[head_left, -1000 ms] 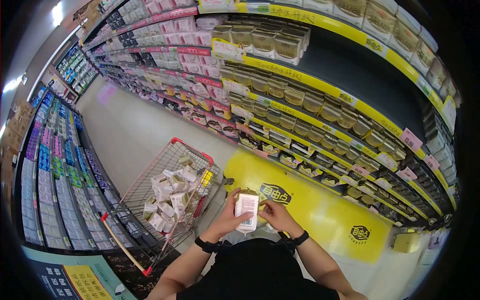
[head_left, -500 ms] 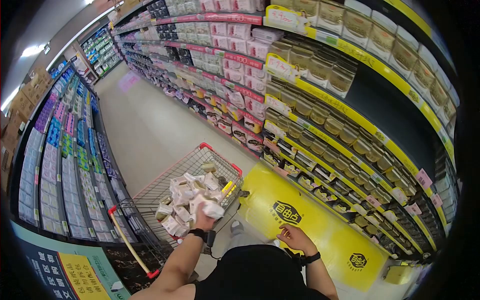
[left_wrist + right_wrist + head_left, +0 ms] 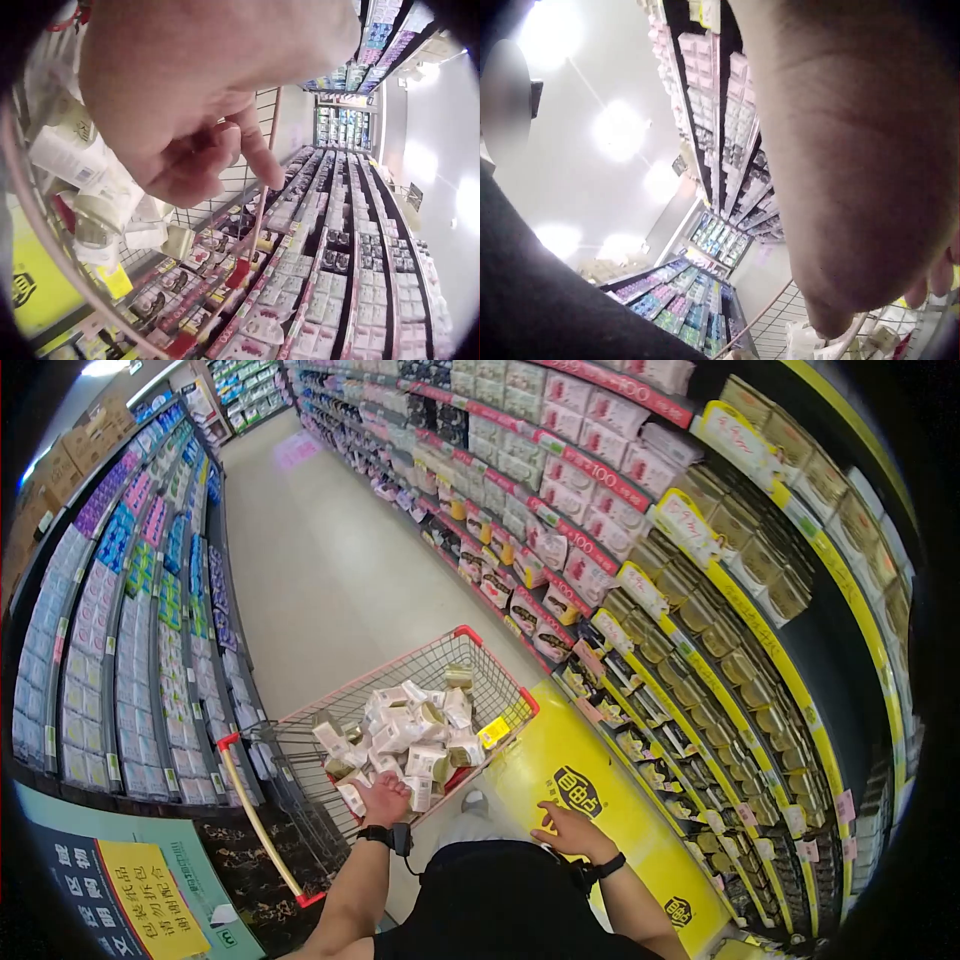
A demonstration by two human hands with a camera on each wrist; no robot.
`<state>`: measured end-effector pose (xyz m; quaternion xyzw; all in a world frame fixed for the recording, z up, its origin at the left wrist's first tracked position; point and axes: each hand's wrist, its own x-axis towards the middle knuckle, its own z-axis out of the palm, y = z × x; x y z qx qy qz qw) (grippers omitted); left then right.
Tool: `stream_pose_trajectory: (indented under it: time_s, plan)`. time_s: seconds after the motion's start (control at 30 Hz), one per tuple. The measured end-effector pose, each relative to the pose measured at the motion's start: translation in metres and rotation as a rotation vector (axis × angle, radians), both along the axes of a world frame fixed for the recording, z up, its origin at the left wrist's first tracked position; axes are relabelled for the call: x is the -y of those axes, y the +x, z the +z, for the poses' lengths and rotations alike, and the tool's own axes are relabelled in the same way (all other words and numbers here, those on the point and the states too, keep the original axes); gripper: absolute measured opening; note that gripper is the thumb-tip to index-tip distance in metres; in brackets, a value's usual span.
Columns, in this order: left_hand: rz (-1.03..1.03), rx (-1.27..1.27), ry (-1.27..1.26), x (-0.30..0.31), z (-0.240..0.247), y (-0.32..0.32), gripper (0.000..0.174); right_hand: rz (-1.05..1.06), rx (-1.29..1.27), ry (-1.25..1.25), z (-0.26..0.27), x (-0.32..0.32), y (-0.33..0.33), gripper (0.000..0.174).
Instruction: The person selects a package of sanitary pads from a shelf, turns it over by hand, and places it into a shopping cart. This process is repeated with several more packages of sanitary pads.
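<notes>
My left hand (image 3: pixel 382 797) is over the near side of a wire shopping cart (image 3: pixel 467 632) and holds nothing. Its fingers (image 3: pixel 259 161) hang loosely bent in the left wrist view. Right below and beyond it, a heap of white and gold packages (image 3: pixel 400 725) lies loose in the basket. Some of these packs (image 3: pixel 71 154) show close beside the hand in the left wrist view. In front of my body, right of the cart, my right hand (image 3: pixel 575 830) hangs relaxed without anything in it.
The cart's handle (image 3: pixel 262 820) is at the left. Shelves of gold packs (image 3: pixel 700 635) rise on the right above a yellow floor mat (image 3: pixel 600 840). Another stocked shelf (image 3: pixel 130 650) lines the left, with the aisle floor (image 3: pixel 300 540) between. A green sign (image 3: pixel 60 810) stands at lower left.
My left hand has carried a white package from in front of my body to the cart and let go of it. The right hand has come away from the package. The view has turned left.
</notes>
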<state>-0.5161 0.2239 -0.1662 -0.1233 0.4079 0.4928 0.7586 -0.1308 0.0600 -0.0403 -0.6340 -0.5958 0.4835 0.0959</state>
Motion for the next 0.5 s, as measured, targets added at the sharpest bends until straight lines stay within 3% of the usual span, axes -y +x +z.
stream_pose_trajectory:
  time_s: [0.07,0.13,0.2,0.27,0.33,0.4,0.43,0.5]
  plan:
    - [0.008,-0.014,0.026,0.001,-0.020,-0.015,0.100,0.052,0.020,-0.011,0.011,-0.026,-0.013,0.067]
    - [0.001,-0.027,0.060,0.001,-0.055,-0.034,0.088,0.144,0.057,0.275,-0.019,-0.038,-0.021,0.065]
    - [-0.011,-0.067,0.079,-0.002,-0.079,-0.049,0.075,0.088,-0.006,0.245,-0.013,-0.051,-0.024,0.063]
    - [-0.024,-0.076,0.006,-0.011,-0.069,-0.051,0.077,0.005,0.010,0.209,-0.014,-0.056,-0.012,0.056]
    - [0.006,-0.079,-0.052,-0.024,-0.006,-0.016,0.078,-0.069,0.000,0.125,0.011,-0.070,0.008,0.048]
    - [-0.024,-0.083,-0.014,-0.032,-0.018,-0.007,0.079,-0.163,0.101,0.184,0.020,-0.076,0.041,0.044]
    - [-0.006,-0.077,-0.067,-0.039,-0.020,-0.002,0.079,-0.203,0.146,0.218,0.026,-0.078,0.060,0.042]
    - [-0.041,-0.047,-0.078,-0.052,-0.011,0.011,0.079,-0.234,0.417,0.532,0.046,-0.078,0.105,0.042]
